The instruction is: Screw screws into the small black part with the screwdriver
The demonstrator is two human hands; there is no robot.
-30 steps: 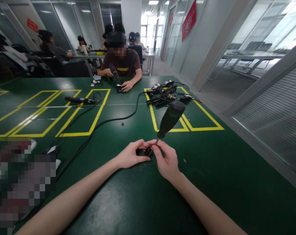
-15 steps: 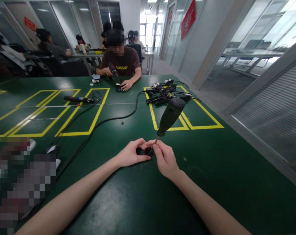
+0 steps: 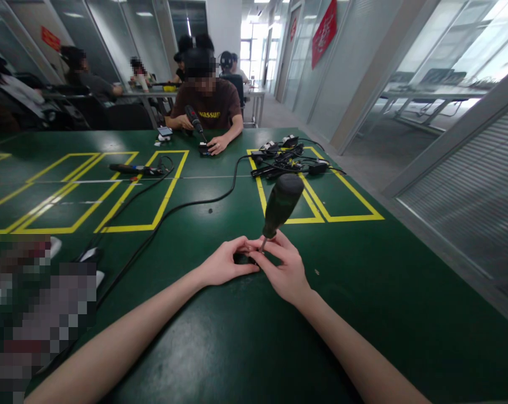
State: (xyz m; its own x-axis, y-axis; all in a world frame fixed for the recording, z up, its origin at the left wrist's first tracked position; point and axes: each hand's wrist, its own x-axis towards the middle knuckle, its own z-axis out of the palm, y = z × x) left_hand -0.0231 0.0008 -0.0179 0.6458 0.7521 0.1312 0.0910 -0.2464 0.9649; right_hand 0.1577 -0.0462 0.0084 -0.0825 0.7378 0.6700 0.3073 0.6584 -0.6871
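A screwdriver (image 3: 282, 205) with a thick dark handle stands tilted, its handle up and leaning slightly right. My right hand (image 3: 284, 266) pinches its thin metal shaft low down, near the tip. Opposite it, my left hand (image 3: 226, 262) curls its thumb and fingers around a small dark part (image 3: 253, 260) on the green table. Fingers of both hands cover most of that part, so its kind is not clear. The shaft's tip meets the part between my hands, mostly hidden.
A heap of black cables and plugs (image 3: 285, 157) lies at the back right. A black corded tool (image 3: 136, 169) rests at the left, near yellow tape outlines. A black cable (image 3: 186, 203) crosses the table. Across from me, a person in a brown shirt (image 3: 209, 106) holds a power screwdriver.
The screwdriver handle has swung left and stands more upright. My right hand's fingers have shifted around the shaft, while my left hand stays nearly in place.
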